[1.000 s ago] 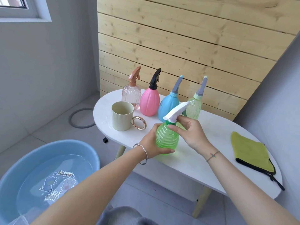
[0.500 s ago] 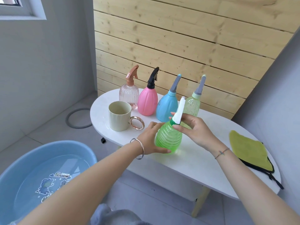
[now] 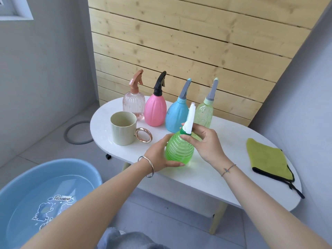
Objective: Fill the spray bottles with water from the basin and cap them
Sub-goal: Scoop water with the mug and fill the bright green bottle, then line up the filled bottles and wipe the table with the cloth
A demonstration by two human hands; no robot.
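A ribbed green spray bottle point(image 3: 179, 150) stands on the white oval table point(image 3: 215, 169). My left hand point(image 3: 159, 155) grips its body from the left. My right hand point(image 3: 206, 142) pinches the green collar under its white spray head point(image 3: 190, 121), which points away from me. Behind it stand a clear pink bottle point(image 3: 133, 103), an opaque pink bottle point(image 3: 155, 108), a blue bottle point(image 3: 177, 114) and a pale green bottle point(image 3: 205, 112), all with spray heads on. A blue basin point(image 3: 36, 177) holding water sits on the floor at lower left.
A cream mug point(image 3: 123, 131) with a gold ring handle stands left of the green bottle. A yellow-green cloth point(image 3: 267, 159) lies on the table's right end. A wooden plank wall backs the table. A grey ring point(image 3: 77, 132) lies on the floor.
The white spray head has turned from pointing left to pointing away from me, with my right hand's fingers shifting round its collar. My left hand has kept hold of the bottle.
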